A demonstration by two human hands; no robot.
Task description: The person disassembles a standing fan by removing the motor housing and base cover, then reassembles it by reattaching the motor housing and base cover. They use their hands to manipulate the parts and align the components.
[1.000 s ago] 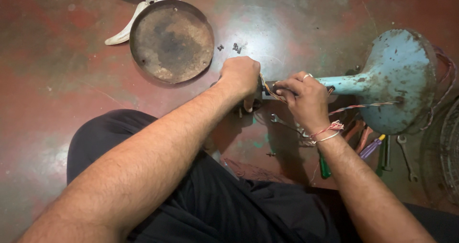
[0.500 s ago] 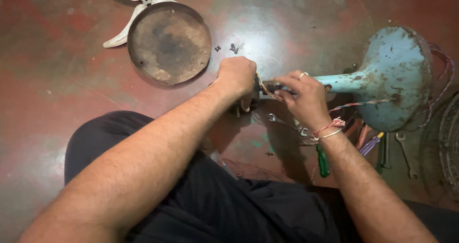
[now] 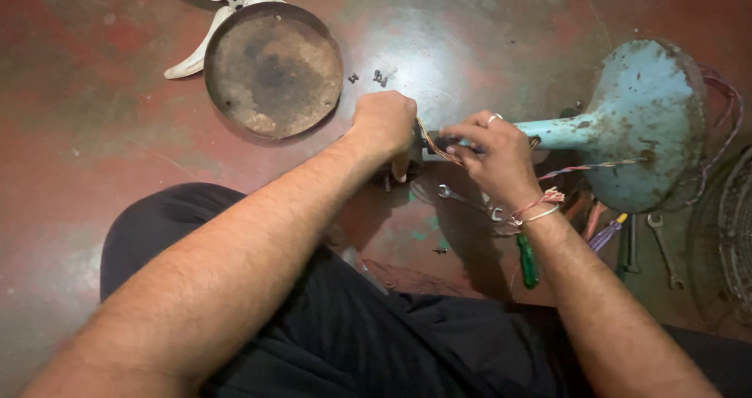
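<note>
I sit on a worn red floor [image 3: 94, 155], looking down past my black trousers at both hands. My left hand [image 3: 384, 124] is clenched around the end of a pale blue fan stand [image 3: 642, 124], which lies on its side with its round base to my right. My right hand [image 3: 489, 151] pinches a bundle of thin twisted wires [image 3: 429, 139] at that same end, just beside my left hand, fingers closed on them.

Under my right wrist lie a small spanner [image 3: 458, 197] and a green-handled screwdriver [image 3: 529, 261], close together. More tools [image 3: 627, 245] with coloured handles sit near the stand's base, crowding the space to my right. A wire fan guard [image 3: 736, 241] shows at the right edge.

Ahead on my left, well apart from my hands, rests a rusty round metal cover [image 3: 274, 69], hollow side up, nothing inside it. A cream fan blade [image 3: 200, 41] lies touching its far rim. A few loose screws [image 3: 376, 77] sit between the cover and my left hand. The floor to my far left is open.
</note>
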